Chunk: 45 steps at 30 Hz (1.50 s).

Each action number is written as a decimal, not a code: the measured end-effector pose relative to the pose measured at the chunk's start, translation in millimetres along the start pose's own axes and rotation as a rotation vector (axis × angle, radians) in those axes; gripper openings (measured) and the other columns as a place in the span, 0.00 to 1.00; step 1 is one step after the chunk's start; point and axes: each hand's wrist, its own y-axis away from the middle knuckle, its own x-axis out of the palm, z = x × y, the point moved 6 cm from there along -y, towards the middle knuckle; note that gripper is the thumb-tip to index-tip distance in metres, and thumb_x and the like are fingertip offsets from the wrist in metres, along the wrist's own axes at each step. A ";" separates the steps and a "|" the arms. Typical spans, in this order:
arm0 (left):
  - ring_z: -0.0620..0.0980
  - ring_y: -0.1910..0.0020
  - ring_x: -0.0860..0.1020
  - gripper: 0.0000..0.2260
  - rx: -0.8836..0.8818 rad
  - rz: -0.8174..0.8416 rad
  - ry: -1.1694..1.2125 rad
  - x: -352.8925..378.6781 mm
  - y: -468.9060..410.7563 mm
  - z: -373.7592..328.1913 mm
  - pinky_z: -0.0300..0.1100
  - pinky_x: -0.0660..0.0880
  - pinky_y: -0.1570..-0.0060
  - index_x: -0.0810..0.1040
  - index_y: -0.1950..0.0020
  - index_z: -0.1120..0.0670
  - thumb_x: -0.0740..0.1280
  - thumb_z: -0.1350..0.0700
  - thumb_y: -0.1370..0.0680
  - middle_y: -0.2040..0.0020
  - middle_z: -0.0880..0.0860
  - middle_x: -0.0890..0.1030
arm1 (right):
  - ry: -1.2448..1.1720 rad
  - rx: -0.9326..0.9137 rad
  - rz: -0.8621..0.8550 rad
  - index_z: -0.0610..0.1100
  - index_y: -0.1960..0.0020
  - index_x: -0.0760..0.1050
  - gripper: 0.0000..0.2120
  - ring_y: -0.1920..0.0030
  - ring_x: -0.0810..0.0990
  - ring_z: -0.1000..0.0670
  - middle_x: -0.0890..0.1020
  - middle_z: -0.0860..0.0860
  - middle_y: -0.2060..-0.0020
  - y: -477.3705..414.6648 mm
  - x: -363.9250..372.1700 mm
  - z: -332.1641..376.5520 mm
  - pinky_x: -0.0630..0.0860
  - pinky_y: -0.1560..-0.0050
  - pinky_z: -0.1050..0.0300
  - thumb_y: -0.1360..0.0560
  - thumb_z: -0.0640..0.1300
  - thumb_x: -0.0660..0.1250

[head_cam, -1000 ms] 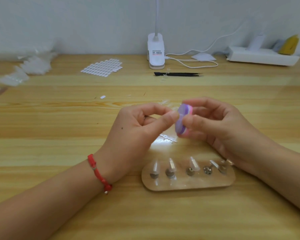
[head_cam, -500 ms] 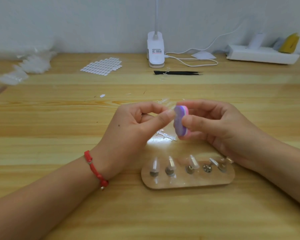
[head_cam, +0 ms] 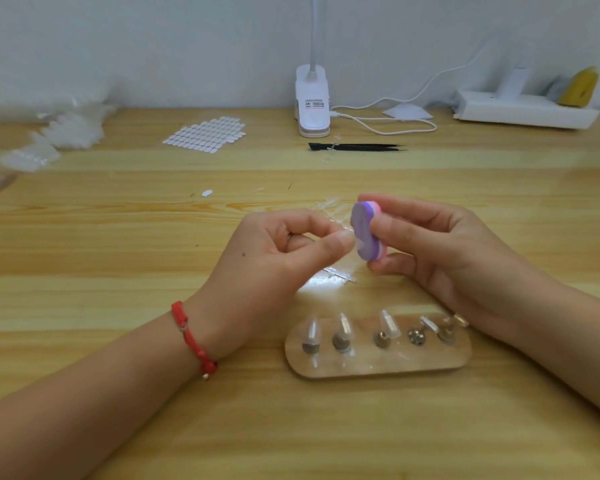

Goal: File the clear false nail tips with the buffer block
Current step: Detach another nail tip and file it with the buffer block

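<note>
My right hand (head_cam: 440,247) grips the purple and pink buffer block (head_cam: 365,234) upright above the table, thumb on its purple face. My left hand (head_cam: 278,258) pinches something small between thumb and forefinger right against the block's left face; it looks like a clear nail tip, mostly hidden by my fingertips. Below my hands lies an oval wooden stand (head_cam: 378,362) with several metal pegs, and clear nail tips (head_cam: 342,329) sit on them. More loose clear tips (head_cam: 329,207) lie on the table behind my hands.
A sheet of white adhesive tabs (head_cam: 207,134) lies at the back left, beside clear plastic bags (head_cam: 59,133). Black tweezers (head_cam: 355,146) lie in front of a white clip lamp (head_cam: 312,105). A white power strip (head_cam: 525,110) sits back right.
The buffer block has shifted slightly up and down against the pinched tip between frames. Both hands stay in about the same place above the stand.
</note>
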 end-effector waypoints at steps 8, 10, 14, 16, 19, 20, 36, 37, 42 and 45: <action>0.42 0.78 0.55 0.08 -0.022 -0.061 0.056 -2.8 -0.7 1.5 0.28 0.58 0.79 0.79 0.64 0.56 0.69 0.52 0.33 0.77 0.47 0.57 | -0.011 0.047 0.067 0.48 0.54 0.86 0.12 0.65 0.81 0.57 0.85 0.52 0.63 -0.3 3.2 1.0 0.78 0.65 0.65 0.38 0.43 0.72; 0.42 0.78 0.55 0.06 -0.014 0.017 0.028 4.7 0.4 0.7 0.28 0.59 0.77 0.79 0.64 0.57 0.69 0.55 0.31 0.77 0.48 0.58 | -0.026 0.042 0.049 0.46 0.53 0.86 0.13 0.65 0.81 0.57 0.85 0.52 0.64 -1.5 1.2 0.5 0.78 0.65 0.65 0.38 0.43 0.73; 0.42 0.78 0.54 0.08 -0.011 -0.024 0.048 1.2 1.5 0.4 0.28 0.58 0.78 0.79 0.63 0.58 0.68 0.53 0.33 0.77 0.47 0.57 | 0.031 0.054 0.122 0.47 0.52 0.86 0.14 0.64 0.81 0.57 0.85 0.52 0.62 -0.5 5.3 1.1 0.78 0.65 0.64 0.37 0.40 0.76; 0.43 0.78 0.54 0.09 -0.019 -0.056 0.070 -1.9 0.9 0.2 0.28 0.58 0.78 0.79 0.63 0.57 0.68 0.51 0.34 0.77 0.47 0.57 | 0.002 0.052 0.106 0.49 0.54 0.86 0.13 0.65 0.82 0.58 0.85 0.53 0.62 -1.0 3.3 1.6 0.78 0.66 0.65 0.39 0.42 0.76; 0.43 0.77 0.54 0.10 0.011 -0.004 0.018 3.5 2.1 -1.7 0.30 0.57 0.77 0.80 0.63 0.57 0.68 0.51 0.33 0.77 0.48 0.57 | -0.024 0.029 0.077 0.48 0.54 0.86 0.13 0.64 0.82 0.57 0.85 0.52 0.63 -2.8 1.0 0.6 0.78 0.65 0.65 0.38 0.42 0.76; 0.43 0.77 0.54 0.10 0.022 -0.008 0.010 3.7 2.4 -2.4 0.31 0.56 0.77 0.80 0.62 0.57 0.68 0.50 0.33 0.77 0.48 0.57 | -0.001 0.024 0.096 0.47 0.53 0.86 0.14 0.64 0.82 0.56 0.85 0.51 0.62 -2.6 2.5 0.4 0.78 0.65 0.65 0.38 0.41 0.76; 0.43 0.78 0.55 0.08 -0.014 -0.082 0.104 -1.4 -1.5 -0.7 0.26 0.60 0.78 0.79 0.65 0.56 0.69 0.52 0.34 0.76 0.49 0.57 | -0.065 -0.050 -0.041 0.42 0.59 0.81 0.13 0.64 0.85 0.50 0.85 0.47 0.63 -1.0 -2.4 1.0 0.80 0.62 0.62 0.43 0.41 0.77; 0.42 0.79 0.55 0.07 -0.018 -0.095 0.108 -2.7 -1.8 -0.3 0.26 0.60 0.78 0.80 0.65 0.56 0.69 0.52 0.34 0.76 0.49 0.57 | -0.022 -0.050 -0.014 0.43 0.60 0.82 0.12 0.64 0.85 0.49 0.85 0.47 0.63 -0.4 0.8 0.8 0.80 0.62 0.61 0.43 0.40 0.79; 0.42 0.78 0.55 0.09 -0.012 -0.017 0.083 3.0 -1.7 -0.3 0.26 0.59 0.78 0.80 0.64 0.57 0.68 0.52 0.34 0.74 0.50 0.57 | -0.079 -0.077 -0.083 0.44 0.61 0.81 0.11 0.63 0.85 0.50 0.85 0.46 0.63 -0.8 -4.3 2.8 0.80 0.62 0.62 0.43 0.42 0.77; 0.43 0.78 0.54 0.08 -0.022 -0.045 0.085 -0.3 -1.8 0.1 0.27 0.59 0.78 0.79 0.65 0.56 0.68 0.52 0.33 0.75 0.50 0.56 | 0.018 -0.081 -0.013 0.46 0.63 0.82 0.11 0.65 0.85 0.49 0.85 0.47 0.62 0.5 3.3 2.8 0.80 0.63 0.61 0.44 0.41 0.79</action>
